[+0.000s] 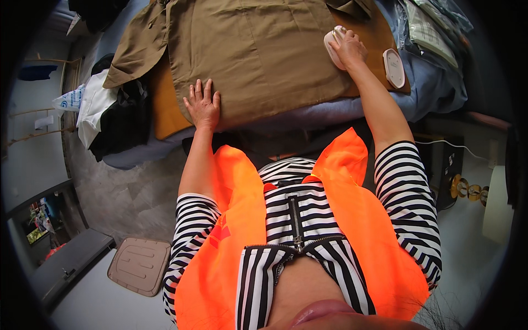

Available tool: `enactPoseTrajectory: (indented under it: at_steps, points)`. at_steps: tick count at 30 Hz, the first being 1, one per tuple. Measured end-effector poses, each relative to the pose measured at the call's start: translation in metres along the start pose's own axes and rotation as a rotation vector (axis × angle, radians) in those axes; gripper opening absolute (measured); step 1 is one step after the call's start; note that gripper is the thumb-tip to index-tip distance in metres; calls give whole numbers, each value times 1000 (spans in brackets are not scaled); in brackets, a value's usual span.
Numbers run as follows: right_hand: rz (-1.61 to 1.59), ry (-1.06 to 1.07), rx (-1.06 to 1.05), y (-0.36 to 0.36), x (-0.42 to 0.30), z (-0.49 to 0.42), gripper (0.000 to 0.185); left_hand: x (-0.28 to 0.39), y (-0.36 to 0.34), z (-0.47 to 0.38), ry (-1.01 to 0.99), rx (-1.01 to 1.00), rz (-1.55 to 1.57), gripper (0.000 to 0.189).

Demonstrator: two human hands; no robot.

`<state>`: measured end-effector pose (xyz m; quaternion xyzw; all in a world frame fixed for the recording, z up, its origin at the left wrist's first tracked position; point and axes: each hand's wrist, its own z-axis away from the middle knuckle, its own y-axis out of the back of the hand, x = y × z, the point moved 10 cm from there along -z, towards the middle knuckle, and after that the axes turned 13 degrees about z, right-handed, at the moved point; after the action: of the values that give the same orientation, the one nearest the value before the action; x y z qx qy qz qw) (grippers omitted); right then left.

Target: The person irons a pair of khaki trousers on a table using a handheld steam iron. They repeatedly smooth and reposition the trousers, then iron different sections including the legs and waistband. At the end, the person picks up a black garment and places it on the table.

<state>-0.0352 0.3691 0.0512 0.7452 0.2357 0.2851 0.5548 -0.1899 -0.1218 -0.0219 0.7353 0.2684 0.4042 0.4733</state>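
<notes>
A brown garment (264,57) with a sleeve at its left lies spread over an orange-brown board (167,111) on a bed with blue bedding. My left hand (203,105) rests flat on the garment's lower left part, fingers spread, holding nothing. Near the garment's right edge, my right hand (352,48) is closed around a small pinkish-white handheld iron (335,51). Its soleplate is hidden. To the right of that hand, a white oval base (394,69) with a pink rim lies on the board.
Plastic-wrapped folded clothing (429,37) lies at the bed's right side. White cloth (97,103) and black cloth (128,119) hang over the left edge. A lamp (497,206) stands at the right, beside a white cable (453,143). A brown plastic lid (140,266) is at lower left.
</notes>
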Motion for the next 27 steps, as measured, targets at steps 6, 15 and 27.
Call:
enactPoseTrajectory:
  at_steps: [6,15,27]
  points:
    - [40,6,-20,16,15,25,72,-2,-4,0,21,-34,8,53]
    - [42,126,5,24,29,66,68,-4,-5,0,9,-34,0,54]
    - [33,111,31,26,22,42,66,-5,-6,-1,17,-61,0,53]
